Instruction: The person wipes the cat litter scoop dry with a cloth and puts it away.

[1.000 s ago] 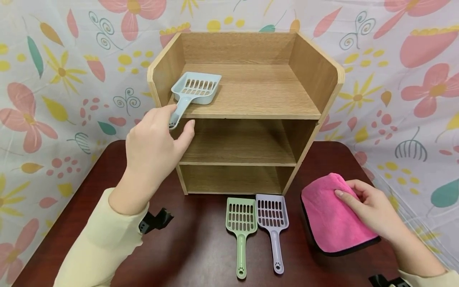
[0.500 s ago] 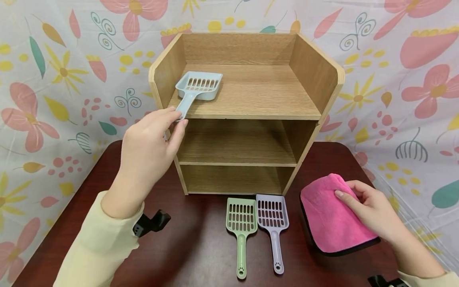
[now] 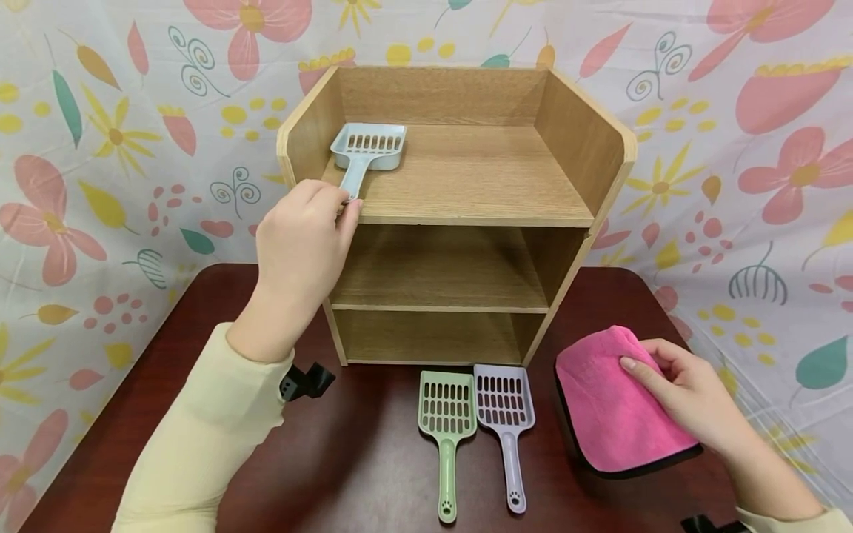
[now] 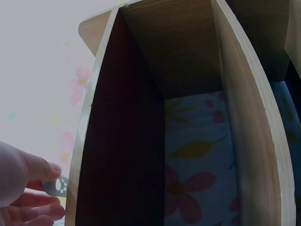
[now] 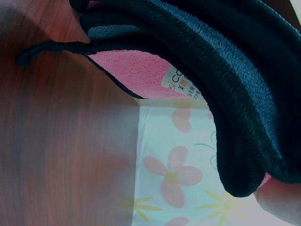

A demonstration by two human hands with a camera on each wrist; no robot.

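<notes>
A light blue slotted litter scoop point(image 3: 369, 148) sits on the top shelf at its left end, its handle reaching toward the front edge. My left hand point(image 3: 300, 240) pinches the end of that handle between thumb and fingers; in the left wrist view the paw-print handle tip point(image 4: 60, 185) shows beside the thumb. My right hand point(image 3: 689, 392) grips a folded pink cloth point(image 3: 620, 407) with black edging, held over the table's right side. In the right wrist view the cloth's grey inner layers and a white label point(image 5: 181, 84) are visible.
The wooden shelf unit point(image 3: 440, 307) with its stacked tiers stands at the table's back. Before it, a green litter scoop point(image 3: 447, 437) and a purple litter scoop point(image 3: 508, 429) lie side by side on the dark red table point(image 3: 346, 474). A floral curtain point(image 3: 133, 244) hangs behind.
My left hand has closed its fingertips on the blue scoop's handle and moved up and right. The scoop has turned straighter and slid back on the shelf. My right hand stays nearly still.
</notes>
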